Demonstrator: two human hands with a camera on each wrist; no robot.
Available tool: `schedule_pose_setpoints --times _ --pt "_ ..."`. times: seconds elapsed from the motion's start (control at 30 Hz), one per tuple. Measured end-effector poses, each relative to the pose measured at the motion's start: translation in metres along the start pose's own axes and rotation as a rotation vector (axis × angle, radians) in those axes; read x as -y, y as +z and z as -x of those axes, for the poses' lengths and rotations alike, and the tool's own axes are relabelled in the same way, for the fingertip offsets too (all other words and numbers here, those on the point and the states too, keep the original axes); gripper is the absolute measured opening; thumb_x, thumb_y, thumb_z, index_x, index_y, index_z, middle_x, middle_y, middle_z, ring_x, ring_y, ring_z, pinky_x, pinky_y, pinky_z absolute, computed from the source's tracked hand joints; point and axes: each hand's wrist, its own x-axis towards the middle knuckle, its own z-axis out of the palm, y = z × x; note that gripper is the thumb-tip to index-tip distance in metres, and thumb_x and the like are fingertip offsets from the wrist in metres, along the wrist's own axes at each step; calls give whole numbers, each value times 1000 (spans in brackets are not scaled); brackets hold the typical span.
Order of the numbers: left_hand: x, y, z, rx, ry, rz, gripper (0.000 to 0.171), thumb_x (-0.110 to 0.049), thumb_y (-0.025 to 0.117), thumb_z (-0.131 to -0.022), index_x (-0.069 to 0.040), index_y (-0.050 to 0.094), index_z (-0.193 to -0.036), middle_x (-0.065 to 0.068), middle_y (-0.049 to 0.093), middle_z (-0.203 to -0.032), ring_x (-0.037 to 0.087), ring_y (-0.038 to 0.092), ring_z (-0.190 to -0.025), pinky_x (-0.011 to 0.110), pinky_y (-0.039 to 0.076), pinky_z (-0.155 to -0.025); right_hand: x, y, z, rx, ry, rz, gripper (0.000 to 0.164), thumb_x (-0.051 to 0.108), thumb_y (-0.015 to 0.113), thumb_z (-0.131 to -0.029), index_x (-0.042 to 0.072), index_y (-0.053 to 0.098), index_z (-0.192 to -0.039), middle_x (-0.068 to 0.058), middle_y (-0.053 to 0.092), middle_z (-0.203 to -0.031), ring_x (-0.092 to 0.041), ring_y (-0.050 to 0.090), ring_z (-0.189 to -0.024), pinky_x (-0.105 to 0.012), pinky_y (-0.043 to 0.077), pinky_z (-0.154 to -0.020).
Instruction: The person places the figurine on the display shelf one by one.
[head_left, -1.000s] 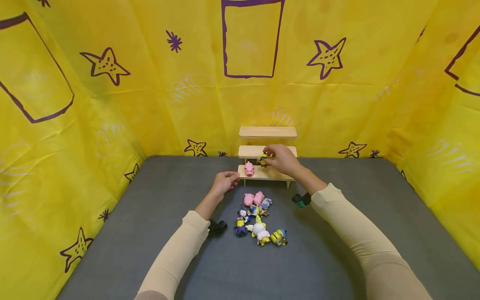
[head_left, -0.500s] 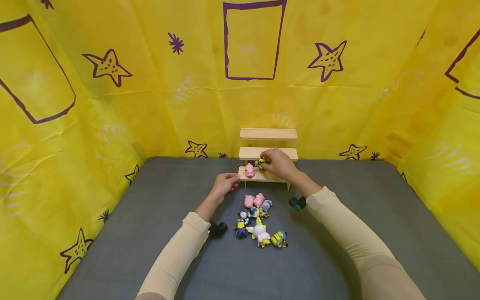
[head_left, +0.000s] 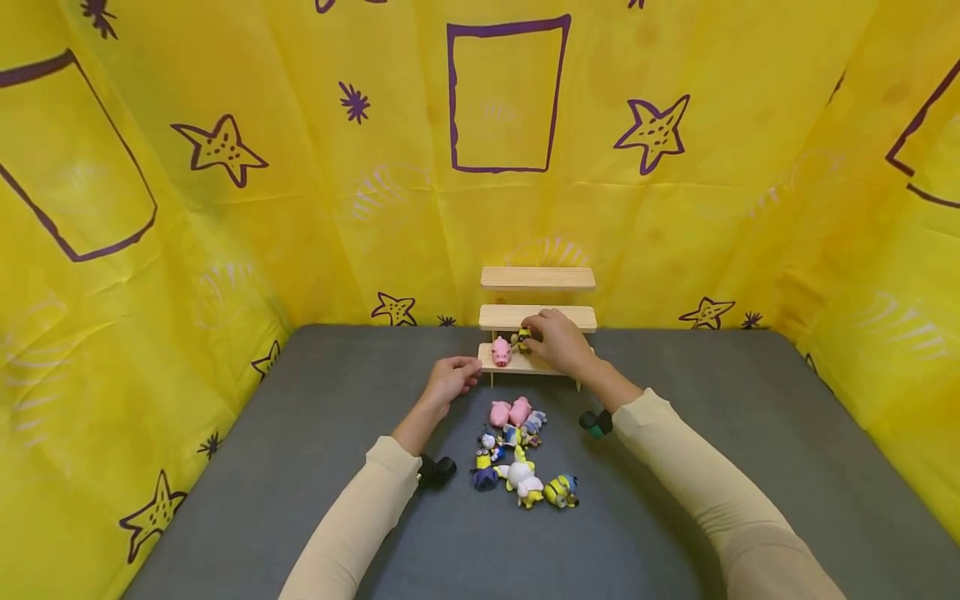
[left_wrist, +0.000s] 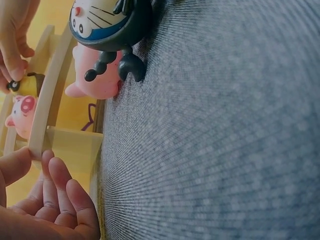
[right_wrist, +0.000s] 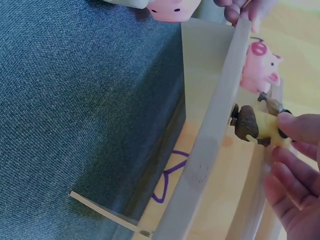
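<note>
My right hand pinches a small Minion figurine, yellow with a shaggy brown skirt, between thumb and fingers. In the right wrist view its dark feet are right at the bottom board of a three-step wooden display stand. Beside it on that board sits a pink pig figurine, facing front. My left hand grips the left end of the same board, thumb on top and fingertips below, as the left wrist view shows. My right fingers hide part of the Minion's head.
In front of the stand lie two pink pigs, a dark whiskered cat figurine, a white-and-yellow figurine and several Minions, one with blue. Yellow cloth walls in the grey table at the back and sides.
My right hand has brought the Minion down and slightly left, closer to the bottom board and the pig. My left hand keeps its grip on the board's end. The head view has tilted upward a little.
</note>
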Motion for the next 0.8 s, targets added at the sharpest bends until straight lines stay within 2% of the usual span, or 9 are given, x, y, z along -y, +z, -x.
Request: schedule_pose_setpoints --times 0.23,0.63,0.8 --pt "0 0 -1 -8 26 -4 30 -22 63 -95 -2 68 -117 12 71 -101 11 62 -76 24 49 -68 -2 0 -2 -5 23 -23 26 11 75 -84 1 69 -107 -13 67 -90 -28 58 -89 -42 48 -83" --pt "1 -1 0 5 21 -5 30 -23 62 -96 -3 68 -118 11 71 -101 11 61 -76 24 49 -69 -1 -1 2 3 14 -45 25 12 78 -82 3 70 -104 -12 66 -88 -27 57 -87 -41 47 -79" --pt "2 0 -2 7 8 -14 30 -24 63 -96 -4 68 -117 11 71 -103 13 61 -78 23 48 -68 -3 -4 5 5 15 -51 28 14 78 -82 3 69 -106 -13 68 -92 -29 59 -91 -43 48 -83"
